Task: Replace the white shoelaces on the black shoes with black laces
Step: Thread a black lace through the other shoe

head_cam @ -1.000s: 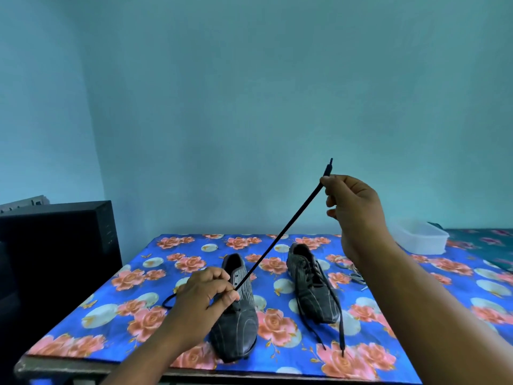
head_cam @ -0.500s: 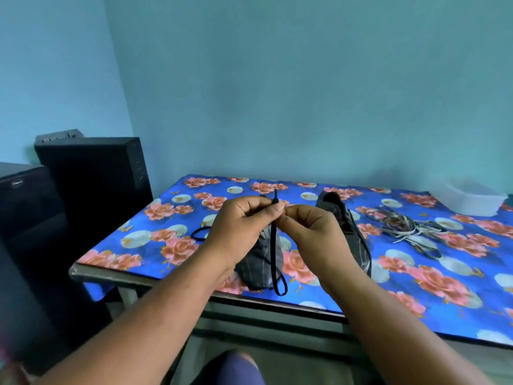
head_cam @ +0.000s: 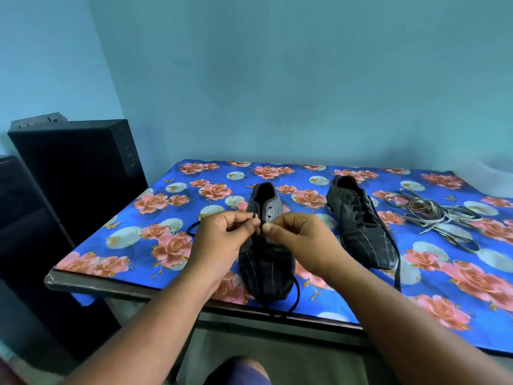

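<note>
Two black striped shoes stand on the flowered table. The left shoe point(head_cam: 265, 269) sits at the front edge, directly under my hands. My left hand point(head_cam: 222, 241) and my right hand point(head_cam: 298, 238) meet above its eyelets, both pinching the black lace point(head_cam: 295, 298). One loop of this lace hangs over the table's front edge and another part trails out to the left of my left hand. The right shoe point(head_cam: 361, 226) lies further right with a black lace threaded through it. The removed white laces point(head_cam: 438, 218) lie in a heap at the right.
The table point(head_cam: 133, 284) has a blue cloth with pink roses. Black speaker cabinets point(head_cam: 80, 173) stand close to its left side. A white plastic container point(head_cam: 497, 182) sits at the far right, by the wall. My knee shows below the table's front edge.
My right hand came down from holding the lace stretched high and joined my left hand over the left shoe. The lace went slack and a loop dropped over the table's edge. My view shifted left and down.
</note>
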`<state>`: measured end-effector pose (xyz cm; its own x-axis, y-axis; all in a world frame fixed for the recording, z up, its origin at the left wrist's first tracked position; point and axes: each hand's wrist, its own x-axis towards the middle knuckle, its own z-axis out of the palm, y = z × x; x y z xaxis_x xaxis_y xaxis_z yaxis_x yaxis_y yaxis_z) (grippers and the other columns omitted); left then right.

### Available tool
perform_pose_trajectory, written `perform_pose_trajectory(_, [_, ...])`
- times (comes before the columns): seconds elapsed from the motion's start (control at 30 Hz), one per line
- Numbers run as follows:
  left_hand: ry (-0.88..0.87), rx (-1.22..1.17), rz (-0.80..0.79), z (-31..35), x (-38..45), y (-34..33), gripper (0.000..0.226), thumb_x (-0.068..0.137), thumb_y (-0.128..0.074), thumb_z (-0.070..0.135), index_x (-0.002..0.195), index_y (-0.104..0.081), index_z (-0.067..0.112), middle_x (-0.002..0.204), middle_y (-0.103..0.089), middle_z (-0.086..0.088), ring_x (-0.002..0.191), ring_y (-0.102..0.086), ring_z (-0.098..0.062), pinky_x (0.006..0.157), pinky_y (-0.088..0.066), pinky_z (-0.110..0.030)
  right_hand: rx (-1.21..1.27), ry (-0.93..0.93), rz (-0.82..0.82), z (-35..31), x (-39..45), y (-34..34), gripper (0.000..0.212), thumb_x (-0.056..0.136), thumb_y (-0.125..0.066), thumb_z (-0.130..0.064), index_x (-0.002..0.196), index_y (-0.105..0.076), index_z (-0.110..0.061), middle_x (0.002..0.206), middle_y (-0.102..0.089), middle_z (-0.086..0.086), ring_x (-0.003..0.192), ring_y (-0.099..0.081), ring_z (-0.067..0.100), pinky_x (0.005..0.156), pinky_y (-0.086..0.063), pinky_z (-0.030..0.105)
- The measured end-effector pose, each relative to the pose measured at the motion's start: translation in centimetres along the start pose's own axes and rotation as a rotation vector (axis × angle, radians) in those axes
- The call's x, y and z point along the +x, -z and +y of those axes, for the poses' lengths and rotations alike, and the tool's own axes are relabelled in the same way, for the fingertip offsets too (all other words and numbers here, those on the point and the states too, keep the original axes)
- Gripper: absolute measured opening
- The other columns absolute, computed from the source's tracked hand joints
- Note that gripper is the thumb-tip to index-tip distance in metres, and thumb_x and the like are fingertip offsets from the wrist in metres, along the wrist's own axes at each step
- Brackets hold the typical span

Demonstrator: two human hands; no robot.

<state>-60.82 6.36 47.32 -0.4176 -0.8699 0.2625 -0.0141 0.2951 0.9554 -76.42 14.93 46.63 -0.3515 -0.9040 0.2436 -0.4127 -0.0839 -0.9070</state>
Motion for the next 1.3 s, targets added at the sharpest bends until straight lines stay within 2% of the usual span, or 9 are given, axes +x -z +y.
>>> perform_pose_trajectory(0.13, [-0.077,0.237,0.012,-1.5,2.1,-0.1,0.006,0.087,-0.08,0.021,0.093,-0.079,0.023,0.083,-0.075,0.016,0.079,-0.07,0.004,0.073,-0.051,-0.012,-0.335,0.169,0.047,1.9,3.6,1.2,0.027,0.101,-0.059,-0.024,0.125,-0.067,-0.03,0.086,-0.058,-0.012,0.072,-0.051,-0.002,0.072,-0.041,0.025])
perform_pose_trajectory(0.23, [-0.207,0.446,-0.013,-1.4,3.1,-0.7,0.009,0.091,-0.076,0.024,0.099,-0.081,0.023,0.089,-0.073,0.018,0.072,-0.06,0.016,0.065,-0.04,-0.005,-0.489,0.246,-0.006,2.7,5.6,1.0,0.042,0.101,-0.051,-0.018,0.139,-0.058,-0.033,0.098,-0.052,-0.005,0.091,-0.053,0.009,0.082,-0.043,0.032])
perform_pose_trajectory(0.3, [-0.329,0.548,0.005,-1.4,3.8,-1.2,0.01,0.094,-0.073,0.026,0.1,-0.081,0.024,0.094,-0.076,0.012,0.075,-0.061,0.01,0.07,-0.046,-0.01,-0.545,0.28,0.001,3.2,6.3,0.7,0.043,0.098,-0.047,-0.017,0.135,-0.06,-0.035,0.101,-0.053,-0.004,0.099,-0.056,0.018,0.085,-0.047,0.038])
perform_pose_trajectory(0.4, [-0.473,0.749,0.056,-1.7,4.6,-1.7,0.012,0.091,-0.068,0.029,0.095,-0.079,0.026,0.09,-0.075,0.006,0.089,-0.066,-0.02,0.077,-0.052,-0.043,-0.484,0.328,0.047,4.0,6.5,0.8,0.042,0.094,-0.046,-0.012,0.125,-0.064,-0.032,0.101,-0.054,-0.004,0.097,-0.056,0.017,0.085,-0.048,0.04])
perform_pose_trajectory(0.77, [-0.512,1.148,0.075,-0.8,4.7,-3.3,0.01,0.092,-0.068,0.029,0.092,-0.077,0.033,0.089,-0.073,0.009,0.095,-0.06,-0.026,0.077,-0.029,-0.039,-0.177,0.367,0.136,5.7,6.1,1.3,0.037,0.093,-0.053,0.003,0.111,-0.068,-0.024,0.09,-0.048,-0.006,0.086,-0.051,0.013,0.079,-0.04,0.017])
perform_pose_trajectory(0.87, [-0.508,1.102,-0.084,-0.6,5.5,-3.3,0.012,0.091,-0.068,0.022,0.092,-0.077,0.03,0.093,-0.072,0.01,0.099,-0.059,-0.025,0.086,-0.035,-0.042,-0.122,0.343,0.124,5.8,5.9,1.6,0.033,0.095,-0.055,0.0,0.112,-0.068,-0.025,0.09,-0.05,-0.007,0.084,-0.05,0.01,0.078,-0.039,0.016])
perform_pose_trajectory(1.03, [-0.256,0.655,-0.338,-2.2,8.0,-2.4,0.01,0.091,-0.072,0.009,0.089,-0.076,0.019,0.089,-0.062,0.007,0.086,-0.057,-0.013,0.082,-0.048,-0.036,0.051,0.225,0.118,5.6,5.4,2.4,0.023,0.091,-0.069,-0.007,0.107,-0.065,-0.022,0.087,-0.063,-0.005,0.08,-0.057,0.008,0.073,-0.046,0.025])
perform_pose_trajectory(1.17, [-0.253,0.549,-0.317,-2.9,7.7,-2.6,0.013,0.092,-0.07,0.004,0.087,-0.075,0.014,0.088,-0.068,-0.001,0.082,-0.057,-0.01,0.078,-0.044,-0.026,-0.012,0.194,0.099,5.5,5.3,3.2,0.011,0.085,-0.081,-0.016,0.091,-0.074,-0.023,0.086,-0.073,-0.01,0.08,-0.063,0.004,0.082,-0.05,0.029])
perform_pose_trajectory(1.3, [-0.194,0.522,-0.268,-2.4,7.2,-2.4,0.012,0.094,-0.07,0.006,0.092,-0.079,0.015,0.075,-0.068,0.011,0.063,-0.053,0.006,0.064,-0.04,-0.012,-0.084,0.264,0.098,5.4,5.1,3.2,0.011,0.081,-0.085,-0.019,0.091,-0.08,-0.019,0.091,-0.075,-0.007,0.087,-0.066,0.006,0.079,-0.044,0.013])
